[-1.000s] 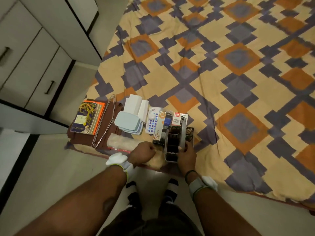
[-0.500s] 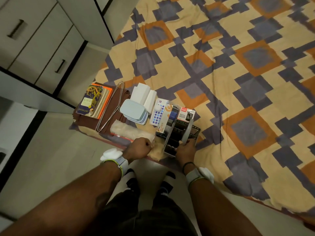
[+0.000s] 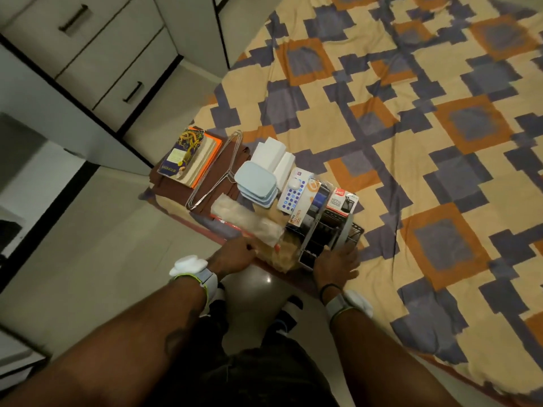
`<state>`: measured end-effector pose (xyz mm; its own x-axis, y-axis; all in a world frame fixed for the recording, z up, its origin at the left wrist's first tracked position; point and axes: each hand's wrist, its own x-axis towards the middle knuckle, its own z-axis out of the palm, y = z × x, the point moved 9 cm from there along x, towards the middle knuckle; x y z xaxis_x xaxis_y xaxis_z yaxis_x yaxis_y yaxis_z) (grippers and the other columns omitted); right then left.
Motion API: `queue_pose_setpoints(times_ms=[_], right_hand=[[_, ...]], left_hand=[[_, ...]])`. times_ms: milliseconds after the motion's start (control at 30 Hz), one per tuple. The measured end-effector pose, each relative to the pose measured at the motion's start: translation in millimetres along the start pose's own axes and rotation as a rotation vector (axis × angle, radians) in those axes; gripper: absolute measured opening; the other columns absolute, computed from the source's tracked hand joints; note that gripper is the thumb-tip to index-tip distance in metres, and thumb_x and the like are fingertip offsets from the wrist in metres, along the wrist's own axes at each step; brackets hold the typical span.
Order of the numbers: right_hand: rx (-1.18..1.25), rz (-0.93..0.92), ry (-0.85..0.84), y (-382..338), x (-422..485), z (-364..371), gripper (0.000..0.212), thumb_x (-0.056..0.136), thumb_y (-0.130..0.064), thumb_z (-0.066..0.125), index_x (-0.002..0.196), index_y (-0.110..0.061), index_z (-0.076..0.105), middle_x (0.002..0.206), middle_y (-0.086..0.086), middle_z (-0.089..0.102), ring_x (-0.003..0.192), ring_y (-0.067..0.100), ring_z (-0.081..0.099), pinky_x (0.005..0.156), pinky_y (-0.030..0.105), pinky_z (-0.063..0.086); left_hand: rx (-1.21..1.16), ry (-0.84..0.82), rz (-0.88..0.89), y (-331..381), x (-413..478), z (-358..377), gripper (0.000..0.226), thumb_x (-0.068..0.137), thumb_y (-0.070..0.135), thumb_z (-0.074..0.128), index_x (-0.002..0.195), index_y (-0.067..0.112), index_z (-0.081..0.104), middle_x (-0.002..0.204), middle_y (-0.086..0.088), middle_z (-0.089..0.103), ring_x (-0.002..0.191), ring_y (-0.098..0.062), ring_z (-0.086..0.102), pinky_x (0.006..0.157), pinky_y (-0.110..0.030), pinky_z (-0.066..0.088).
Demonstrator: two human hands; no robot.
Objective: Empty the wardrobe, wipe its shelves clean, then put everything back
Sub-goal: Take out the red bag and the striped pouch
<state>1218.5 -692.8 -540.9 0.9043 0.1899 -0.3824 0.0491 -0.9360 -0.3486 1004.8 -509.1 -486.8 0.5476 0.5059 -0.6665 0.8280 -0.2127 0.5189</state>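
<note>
Mesh metal forms the organiser [image 3: 326, 230], which sits at the near edge of the bed [image 3: 411, 142], right of the other laid-out items. The right hand [image 3: 336, 262] grasps its near end, thumb on one side and fingers on the other, while the left hand [image 3: 233, 255] is at the bag's [image 3: 249, 218] near edge, too blurred to tell if it pinches. Emptying seems the step in hand; next, I judge, calls for letting go and turning to the wardrobe [image 3: 97, 63], far left, to wipe.
</note>
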Motion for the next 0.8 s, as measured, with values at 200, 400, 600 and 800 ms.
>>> queue_pose_setpoints(times_ms=[200,400,600,800], right_hand=[[-0.330,-0.550,-0.275,-131.9,-71.7,53.1,0.042,0.089,-0.027,0.052,0.127,-0.009,0.058,0.128,0.018,0.053,0.119,0.042,0.051,0.099,0.052,0.045],[-0.432,-0.897,-0.518,-251.9,-202.6,132.0,0.045,0.095,-0.045,0.053,0.139,-0.033,0.052,0.119,0.013,0.058,0.109,0.035,0.060,0.093,0.044,0.052],[-0.751,-1.188,-0.707,-354.9,-358.4,276.9,0.039,0.093,-0.031,0.050,0.126,-0.014,0.060,0.122,0.013,0.067,0.107,0.030,0.064,0.090,0.032,0.049],[-0.731,-1.450,-0.858,-448.8,-532.9,335.1,0.032,0.095,-0.023,0.051,0.120,-0.012,0.067,0.122,0.009,0.066,0.118,0.027,0.060,0.102,0.032,0.045]], left_hand=[[-0.107,0.109,-0.037,-69.6,-33.6,-65.4,0.016,0.094,0.018,0.056,0.083,0.016,0.068,0.085,-0.004,0.069,0.078,-0.017,0.064,0.070,-0.030,0.051],[-0.224,0.224,-0.126,-199.1,-87.0,-147.2,0.020,0.098,0.021,0.054,0.086,0.011,0.067,0.093,-0.005,0.067,0.085,-0.016,0.060,0.075,-0.031,0.046],[-0.378,0.397,-0.350,-415.9,-197.2,-200.7,0.026,0.099,0.017,0.053,0.078,0.004,0.062,0.089,-0.012,0.064,0.087,-0.030,0.060,0.076,-0.033,0.044],[-0.625,0.585,-0.592,-560.0,-304.6,-203.4,0.030,0.102,0.019,0.046,0.094,-0.004,0.064,0.103,-0.016,0.064,0.095,-0.029,0.060,0.084,-0.037,0.049]])
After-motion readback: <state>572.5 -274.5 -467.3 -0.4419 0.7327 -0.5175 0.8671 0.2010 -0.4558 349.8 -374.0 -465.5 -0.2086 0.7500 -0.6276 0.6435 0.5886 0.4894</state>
